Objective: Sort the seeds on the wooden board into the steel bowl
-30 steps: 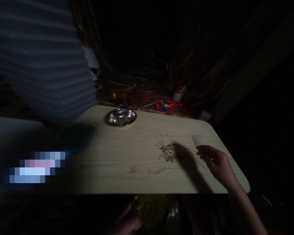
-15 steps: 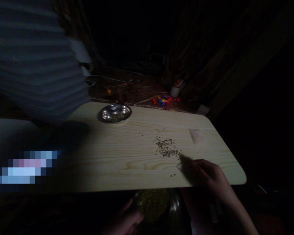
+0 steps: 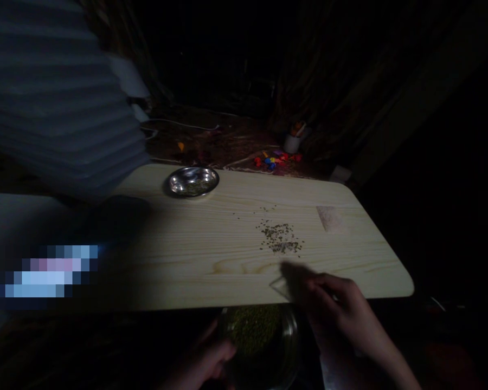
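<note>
Below the table's front edge, my left hand [image 3: 211, 360] is closed around the side of a clear jar [image 3: 290, 338]. Small green beans or seeds [image 3: 254, 327] fill much of the jar; its lower part is lost in the dark. My right hand [image 3: 337, 300] hovers over the front edge, right of the jar's mouth, with thumb and fingers pinched together. Whatever sits in the pinch is too small or dim to make out. Scattered grains [image 3: 280, 238] lie in a loose patch on the pale wooden table [image 3: 195, 254], beyond my right hand.
A shiny metal bowl [image 3: 193, 182] with some grains stands at the table's back left. At the right lies a small pale patch or packet [image 3: 329, 219]. A ribbed grey shape [image 3: 52, 103] looms at left. Colourful small pieces [image 3: 274, 160] lie on the floor behind.
My right hand has moved left and slightly down, closer to the jar. A few grains near the front edge no longer show there. My left hand stays at the jar.
</note>
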`<action>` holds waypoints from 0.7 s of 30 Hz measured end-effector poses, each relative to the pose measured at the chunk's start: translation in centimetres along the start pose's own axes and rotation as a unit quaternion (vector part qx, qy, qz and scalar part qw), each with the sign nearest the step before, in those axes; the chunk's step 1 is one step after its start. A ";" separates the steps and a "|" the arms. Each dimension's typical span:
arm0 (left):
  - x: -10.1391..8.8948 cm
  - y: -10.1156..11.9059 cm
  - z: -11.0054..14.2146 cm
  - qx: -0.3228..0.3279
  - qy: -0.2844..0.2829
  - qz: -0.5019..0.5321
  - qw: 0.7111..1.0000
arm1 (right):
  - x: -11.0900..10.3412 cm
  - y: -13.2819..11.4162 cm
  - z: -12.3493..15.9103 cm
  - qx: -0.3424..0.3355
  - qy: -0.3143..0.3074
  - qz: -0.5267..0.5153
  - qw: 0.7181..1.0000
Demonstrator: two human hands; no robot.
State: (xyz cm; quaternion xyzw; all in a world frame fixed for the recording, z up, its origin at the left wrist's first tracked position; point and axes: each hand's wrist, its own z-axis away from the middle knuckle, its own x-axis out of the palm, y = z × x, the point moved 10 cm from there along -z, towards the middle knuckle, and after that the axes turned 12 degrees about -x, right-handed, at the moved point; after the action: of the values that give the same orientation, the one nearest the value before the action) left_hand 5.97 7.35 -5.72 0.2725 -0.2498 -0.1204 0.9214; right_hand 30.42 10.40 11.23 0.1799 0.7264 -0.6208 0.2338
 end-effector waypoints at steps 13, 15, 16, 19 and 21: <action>-1.8 -1.8 -0.9 -0.010 0.016 0.068 0.998 | -2.8 3.6 -0.6 0.007 0.051 0.032 0.998; -2.2 -1.5 -0.6 -0.011 0.017 0.069 0.997 | -2.7 3.3 -0.3 0.011 0.060 0.019 0.998; -2.2 -1.3 -0.3 -0.011 0.012 0.064 0.998 | -2.7 3.2 -0.3 0.013 0.073 0.017 0.997; -2.1 -0.7 0.3 -0.009 -0.005 0.045 0.999 | -2.1 2.8 -0.8 0.008 0.080 0.016 0.997; -2.3 -0.3 0.5 -0.004 -0.008 0.041 0.999 | -1.6 2.6 -1.3 -0.003 0.069 0.017 0.997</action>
State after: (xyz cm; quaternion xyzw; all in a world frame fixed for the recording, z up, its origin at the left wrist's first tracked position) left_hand 3.72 7.69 -6.46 0.2572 -0.2673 -0.0858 0.9247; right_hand 32.98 12.16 10.16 0.2339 0.7394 -0.6008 0.1937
